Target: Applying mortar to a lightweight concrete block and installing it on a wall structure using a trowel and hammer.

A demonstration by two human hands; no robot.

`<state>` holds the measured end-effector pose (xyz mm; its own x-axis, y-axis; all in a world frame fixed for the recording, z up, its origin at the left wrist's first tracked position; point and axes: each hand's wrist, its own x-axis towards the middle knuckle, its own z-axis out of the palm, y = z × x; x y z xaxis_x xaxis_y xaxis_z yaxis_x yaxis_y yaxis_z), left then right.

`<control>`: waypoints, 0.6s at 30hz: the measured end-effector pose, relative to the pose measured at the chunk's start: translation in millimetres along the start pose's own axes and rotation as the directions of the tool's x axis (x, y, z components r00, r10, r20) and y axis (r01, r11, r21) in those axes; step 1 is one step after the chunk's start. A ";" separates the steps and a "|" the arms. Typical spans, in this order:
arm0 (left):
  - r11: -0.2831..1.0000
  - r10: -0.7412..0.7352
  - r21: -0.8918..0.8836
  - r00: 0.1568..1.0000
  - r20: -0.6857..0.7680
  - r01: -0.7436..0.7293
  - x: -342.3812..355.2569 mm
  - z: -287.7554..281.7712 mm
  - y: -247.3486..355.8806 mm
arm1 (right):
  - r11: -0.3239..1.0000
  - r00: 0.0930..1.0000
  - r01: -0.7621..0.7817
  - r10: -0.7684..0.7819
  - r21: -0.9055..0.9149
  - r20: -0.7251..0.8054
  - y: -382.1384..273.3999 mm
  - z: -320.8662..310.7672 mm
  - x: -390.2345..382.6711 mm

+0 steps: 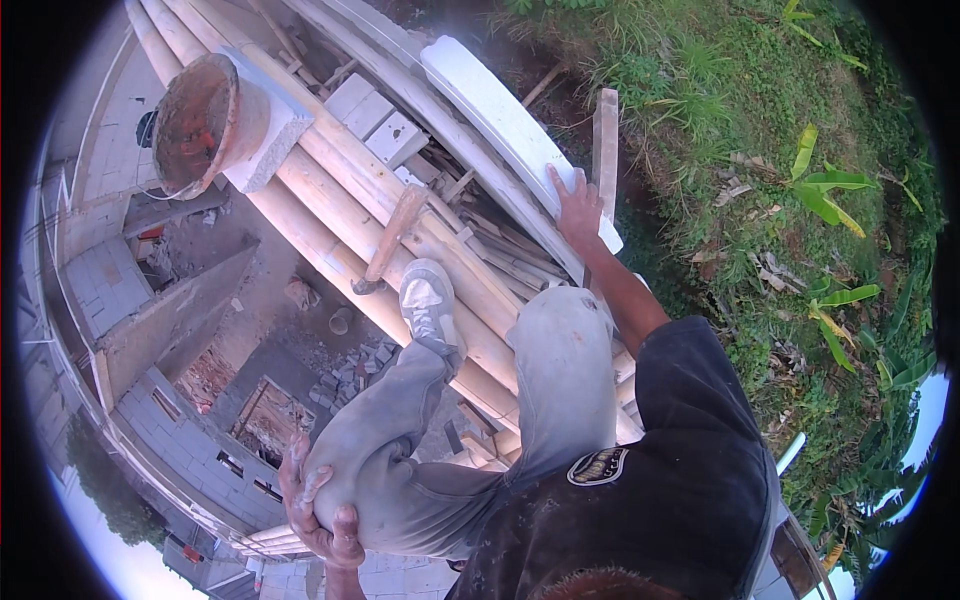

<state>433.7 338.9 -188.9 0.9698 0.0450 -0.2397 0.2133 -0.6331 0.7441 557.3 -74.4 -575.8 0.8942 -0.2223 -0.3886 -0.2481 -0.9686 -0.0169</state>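
My right hand (pixel 579 207) lies with its fingers stretched over the near end of a long white block (pixel 490 110), which rests along the top of the wall. My left hand (pixel 322 503) sits against my bent left leg, fingers apart and nothing held in them. Between my foot and the bucket, a short worn piece of wood (pixel 397 232) with a dark lower end lies across bamboo poles (pixel 335 215). A dirty orange-brown bucket (pixel 215 125) tilts against a pale block (pixel 272 125) on those poles.
Loose blocks (pixel 375 120) and timber offcuts (pixel 500 245) lie between the poles and the wall. Far below on the left are a floor with rubble (pixel 350 375) and block walls (pixel 190 435). A grassy slope (pixel 720 150) drops away on the right. An upright board (pixel 605 140) stands beside the white block.
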 end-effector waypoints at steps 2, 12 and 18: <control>0.997 -0.055 -0.049 0.998 0.003 0.055 -3.8 -0.1 -0.4 | 0.999 1.000 -0.013 0.013 -0.049 -0.013 -0.7 7.7 -3.2; 0.999 -0.044 -0.015 0.999 0.004 0.044 -4.3 1.2 -1.3 | 0.999 0.998 -0.022 0.020 -0.045 -0.051 1.0 17.3 -1.0; 0.997 -0.053 -0.061 0.999 -0.012 0.052 -4.9 0.5 -4.3 | 0.995 0.996 -0.033 0.026 -0.092 -0.080 -4.1 19.5 -4.5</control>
<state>428.0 341.1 -191.2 0.9587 0.0878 -0.2707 0.2700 -0.5814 0.7675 547.0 -67.2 -591.9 0.9143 -0.2554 -0.3143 -0.2422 -0.9668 0.0810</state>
